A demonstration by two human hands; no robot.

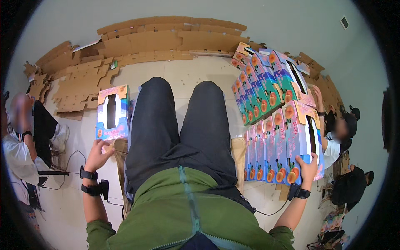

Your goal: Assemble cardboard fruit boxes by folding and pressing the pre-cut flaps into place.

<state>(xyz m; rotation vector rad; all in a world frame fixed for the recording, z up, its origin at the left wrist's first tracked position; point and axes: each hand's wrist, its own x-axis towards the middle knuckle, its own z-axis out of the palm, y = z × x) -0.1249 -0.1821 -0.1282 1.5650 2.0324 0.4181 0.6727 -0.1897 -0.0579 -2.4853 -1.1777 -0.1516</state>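
A printed carton (123, 92) in pink, blue and orange, with a dark slot in its top, stands on the floor left of my legs. My left hand (99, 155) is at its near end, thumb and fingers apart, the fingertips close to its lower edge; whether they touch cannot be made out. On my right, matching cartons with peach pictures stand packed side by side in two rows. My right hand (308, 167) grips the near end of the outermost carton (301, 121) in the nearer row, thumb on one side and fingers over the other. Wristbands and small cabled devices sit on both wrists.
Flattened cardboard (146, 41) lines the wall ahead, with more cardboard sheets (79, 89) at the left. The farther carton row (260, 85) stands beyond my right knee. A person (25, 137) sits at the left, others at the right. Another person's hand (317, 98) reaches beside the cartons.
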